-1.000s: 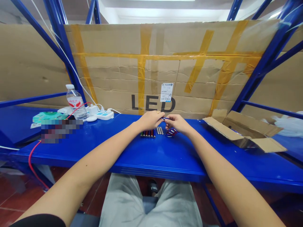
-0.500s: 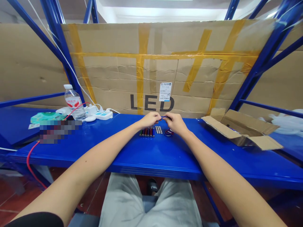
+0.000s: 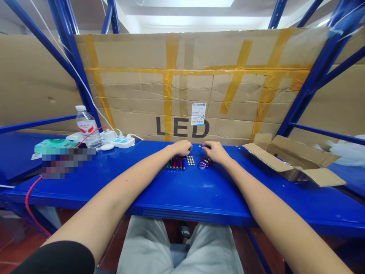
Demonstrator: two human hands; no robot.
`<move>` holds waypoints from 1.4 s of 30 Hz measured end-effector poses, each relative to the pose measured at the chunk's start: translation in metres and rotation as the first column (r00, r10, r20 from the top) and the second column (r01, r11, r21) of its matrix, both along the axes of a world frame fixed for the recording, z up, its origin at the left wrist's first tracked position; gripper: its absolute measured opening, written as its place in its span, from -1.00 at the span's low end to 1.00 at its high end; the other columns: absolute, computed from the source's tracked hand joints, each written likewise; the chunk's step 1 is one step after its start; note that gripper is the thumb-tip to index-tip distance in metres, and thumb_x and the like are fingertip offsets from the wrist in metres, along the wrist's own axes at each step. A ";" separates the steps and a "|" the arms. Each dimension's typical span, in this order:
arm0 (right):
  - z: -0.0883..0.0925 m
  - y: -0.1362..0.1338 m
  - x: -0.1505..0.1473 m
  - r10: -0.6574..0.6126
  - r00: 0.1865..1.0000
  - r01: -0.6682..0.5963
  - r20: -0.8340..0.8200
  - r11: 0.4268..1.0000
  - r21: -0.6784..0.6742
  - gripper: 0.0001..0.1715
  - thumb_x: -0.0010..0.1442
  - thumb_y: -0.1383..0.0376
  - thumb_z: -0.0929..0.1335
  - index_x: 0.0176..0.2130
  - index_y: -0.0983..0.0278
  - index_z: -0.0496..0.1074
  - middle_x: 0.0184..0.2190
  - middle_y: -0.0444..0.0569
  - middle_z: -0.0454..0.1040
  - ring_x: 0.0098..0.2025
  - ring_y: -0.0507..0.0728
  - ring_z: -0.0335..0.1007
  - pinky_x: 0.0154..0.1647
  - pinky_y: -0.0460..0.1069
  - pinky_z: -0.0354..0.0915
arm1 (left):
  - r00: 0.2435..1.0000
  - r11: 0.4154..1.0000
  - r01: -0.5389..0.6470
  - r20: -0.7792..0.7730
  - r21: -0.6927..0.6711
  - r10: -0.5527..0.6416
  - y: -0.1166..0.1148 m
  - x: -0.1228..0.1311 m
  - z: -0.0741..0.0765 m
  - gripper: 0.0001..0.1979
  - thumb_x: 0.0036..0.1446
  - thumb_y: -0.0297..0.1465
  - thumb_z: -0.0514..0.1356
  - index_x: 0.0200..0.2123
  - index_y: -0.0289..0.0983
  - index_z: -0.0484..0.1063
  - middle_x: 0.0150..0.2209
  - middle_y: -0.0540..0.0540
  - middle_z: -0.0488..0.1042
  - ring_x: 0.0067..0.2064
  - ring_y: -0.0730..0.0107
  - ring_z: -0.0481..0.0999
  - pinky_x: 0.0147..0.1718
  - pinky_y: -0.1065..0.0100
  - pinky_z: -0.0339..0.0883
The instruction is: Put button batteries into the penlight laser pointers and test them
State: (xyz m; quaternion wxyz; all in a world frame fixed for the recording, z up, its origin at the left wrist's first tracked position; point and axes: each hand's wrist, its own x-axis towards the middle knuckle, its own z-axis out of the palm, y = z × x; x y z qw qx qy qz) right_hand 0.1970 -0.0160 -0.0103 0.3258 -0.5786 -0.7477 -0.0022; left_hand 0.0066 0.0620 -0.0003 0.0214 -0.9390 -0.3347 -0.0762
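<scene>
My right hand (image 3: 214, 150) is closed on a small blue tube, perhaps a mini flashlight body (image 3: 204, 146), its silvery end pointing left. My left hand (image 3: 182, 148) is a little way left of it with fingers curled down; anything in them is hidden. Just in front of the left hand lies a row of small shiny tubes (image 3: 176, 164) in green, red and blue. Beside them several silver button cells (image 3: 191, 160) form a neat grid. Near the right hand rests a pile of red and blue carabiner-like loops (image 3: 204, 164), partly overlapping one another.
On the right of the blue table (image 3: 182, 194) stands an open cardboard box (image 3: 296, 160). Leftward are a water bottle (image 3: 87, 129), a white power strip (image 3: 124, 142) with cables and a green packet (image 3: 54, 145). A large taped cardboard sheet (image 3: 137, 95) stands behind.
My hands, which met at the blue tube, have come apart. The left has let go and moved left and down towards the small parts; the right keeps the tube.
</scene>
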 end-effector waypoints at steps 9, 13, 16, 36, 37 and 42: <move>-0.003 0.002 -0.002 0.049 0.999 -0.049 -0.006 0.999 -0.019 -0.79 0.21 0.31 0.30 -0.33 0.27 0.53 -0.47 -0.03 0.56 -0.36 0.11 0.41 -0.30 -0.06 0.19 | 0.996 0.997 0.059 -0.066 -0.040 -0.062 -0.002 0.011 0.006 -0.86 -0.03 -0.54 0.24 -0.40 -0.25 0.59 -0.33 -0.16 0.60 -0.25 0.22 0.54 -0.20 0.34 0.32; -0.003 0.001 -0.003 0.044 0.999 -0.044 -0.006 0.998 -0.048 -0.76 0.23 0.32 0.29 -0.44 0.26 0.45 -0.49 -0.04 0.54 -0.42 0.09 0.40 -0.35 -0.06 0.17 | 0.998 0.997 -0.017 -0.064 -0.077 0.012 0.002 0.001 0.007 -0.81 -0.05 -0.52 0.27 -0.31 -0.24 0.59 -0.26 -0.16 0.60 -0.19 0.22 0.53 -0.18 0.35 0.31; -0.003 0.000 -0.007 0.046 0.998 -0.048 -0.036 0.997 -0.067 -0.80 0.27 0.36 0.25 -0.38 0.25 0.39 -0.41 -0.03 0.58 -0.37 0.10 0.44 -0.32 -0.06 0.18 | 0.995 0.989 -0.095 -0.051 -0.112 0.089 0.005 -0.010 0.006 -0.75 -0.06 -0.51 0.26 -0.24 -0.22 0.58 -0.17 -0.16 0.59 -0.13 0.22 0.52 -0.17 0.37 0.31; -0.013 0.009 -0.024 0.119 0.993 -0.119 -0.007 0.982 -0.145 -0.93 0.33 0.30 0.25 -0.24 0.21 0.32 -0.20 0.08 0.59 -0.18 0.20 0.47 -0.24 -0.05 0.21 | 0.954 0.947 -0.061 0.259 -0.315 0.147 0.013 -0.003 -0.012 -0.91 0.01 -0.40 0.24 -0.45 -0.31 0.51 -0.48 -0.05 0.48 -0.39 0.35 0.40 -0.36 0.35 0.19; -0.013 0.009 -0.025 0.118 0.993 -0.117 -0.004 0.982 -0.148 -0.93 0.32 0.30 0.25 -0.24 0.21 0.32 -0.20 0.07 0.58 -0.18 0.20 0.47 -0.24 -0.05 0.21 | 0.956 0.944 -0.057 0.254 -0.324 0.145 0.013 -0.003 -0.012 -0.91 0.01 -0.40 0.24 -0.46 -0.31 0.50 -0.50 -0.03 0.47 -0.41 0.36 0.38 -0.37 0.35 0.19; -0.010 0.005 -0.027 0.124 0.992 -0.117 0.033 0.980 -0.160 -0.87 0.34 0.31 0.20 -0.22 0.21 0.31 -0.19 0.08 0.56 -0.18 0.20 0.45 -0.26 -0.04 0.21 | 0.960 0.929 -0.060 0.233 -0.366 0.154 0.012 -0.008 -0.010 -0.89 -0.01 -0.38 0.23 -0.50 -0.31 0.47 -0.56 0.02 0.39 -0.46 0.42 0.31 -0.41 0.36 0.14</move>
